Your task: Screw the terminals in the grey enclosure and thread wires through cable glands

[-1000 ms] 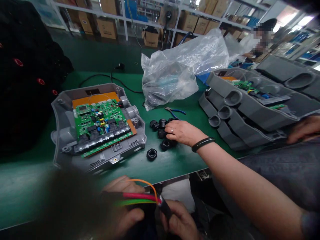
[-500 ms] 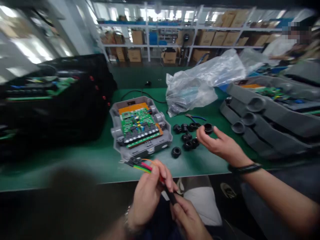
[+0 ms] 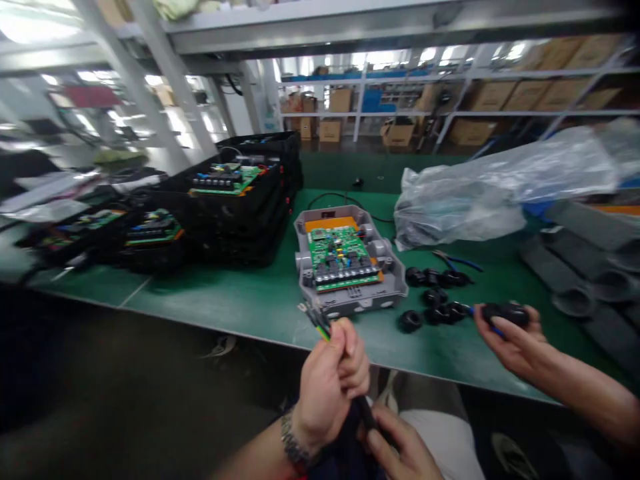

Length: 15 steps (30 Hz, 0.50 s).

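My left hand [image 3: 333, 380], with a metal watch at its wrist, is closed around the wire end of a black cable [image 3: 367, 413]. Green-yellow and dark wire ends [image 3: 317, 323] stick out past its fingers, by the front edge of a grey housing [image 3: 395, 283]. Lower down, my right hand [image 3: 400, 443] grips the same cable's black sheath, partly cut off by the frame. Inside the housing lies a green circuit board [image 3: 340, 250] with a row of screw terminals. Several black cable glands [image 3: 411, 321] lie to its right.
A co-worker's hand [image 3: 520, 343] at right holds black fittings and something blue. Pliers [image 3: 457, 260] and plastic wrap [image 3: 460, 193] lie behind. Stacked black housings [image 3: 235, 227] stand left, grey housings [image 3: 575, 267] right. The green bench's front edge [image 3: 270, 340] runs before me.
My view has swung left, so the bench items appear further right. My left hand now covers more of the coloured wires. The co-worker's hand has picked up black fittings.
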Each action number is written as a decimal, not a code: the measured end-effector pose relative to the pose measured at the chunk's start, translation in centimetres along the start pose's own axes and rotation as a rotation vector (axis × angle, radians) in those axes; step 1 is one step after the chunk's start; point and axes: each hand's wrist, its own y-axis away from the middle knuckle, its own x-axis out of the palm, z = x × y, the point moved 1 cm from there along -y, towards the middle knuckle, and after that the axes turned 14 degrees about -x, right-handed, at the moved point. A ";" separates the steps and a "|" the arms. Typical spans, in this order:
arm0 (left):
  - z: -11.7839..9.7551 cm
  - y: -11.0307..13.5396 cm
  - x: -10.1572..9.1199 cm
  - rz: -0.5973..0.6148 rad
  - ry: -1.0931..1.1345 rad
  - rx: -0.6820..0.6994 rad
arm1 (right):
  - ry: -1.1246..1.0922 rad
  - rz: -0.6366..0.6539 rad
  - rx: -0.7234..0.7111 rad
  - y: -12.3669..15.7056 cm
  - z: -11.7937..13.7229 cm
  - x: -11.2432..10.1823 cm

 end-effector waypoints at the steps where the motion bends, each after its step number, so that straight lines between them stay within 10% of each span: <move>1: 0.0 0.1 -0.1 -0.016 -0.013 -0.005 | 0.066 -0.013 -0.005 -0.5 1.2 -0.6; 8: -0.2 -0.9 -1.2 -0.092 -0.130 -0.135 | 0.494 -0.606 0.142 -1.4 2.4 -8.2; 15: -1.2 -1.6 -2.3 -0.265 -0.223 -0.241 | 0.758 -0.609 0.086 -3.5 0.8 -7.9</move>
